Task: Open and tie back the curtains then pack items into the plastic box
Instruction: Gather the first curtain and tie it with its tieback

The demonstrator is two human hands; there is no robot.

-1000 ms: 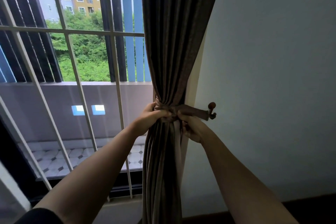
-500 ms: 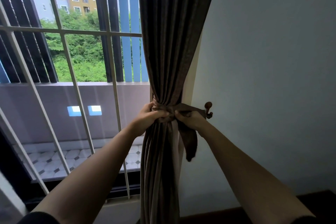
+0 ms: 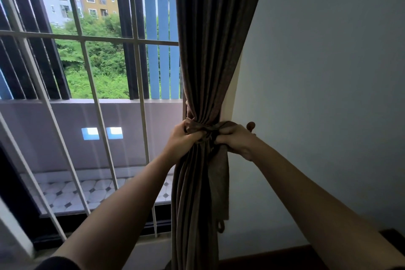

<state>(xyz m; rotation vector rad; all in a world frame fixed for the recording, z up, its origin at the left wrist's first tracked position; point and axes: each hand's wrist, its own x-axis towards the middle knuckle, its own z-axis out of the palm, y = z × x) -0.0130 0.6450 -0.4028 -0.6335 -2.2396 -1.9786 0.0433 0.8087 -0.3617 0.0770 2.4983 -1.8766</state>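
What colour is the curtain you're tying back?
Dark brown, plain, like its tieback; the curtain shows best in the head view.

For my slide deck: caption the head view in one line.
Both hands, left hand and right hand, grip the tieback around the gathered brown curtain beside the wall hook.

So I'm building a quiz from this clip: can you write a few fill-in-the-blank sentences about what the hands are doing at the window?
1. Both hands grip the fabric tie-back wrapped around the gathered ____ curtain.
2. The left hand is on the side nearer the ____.
3. Just beyond the right hand, a round wooden ____ sticks out from the wall.

Missing words: brown; window; knob
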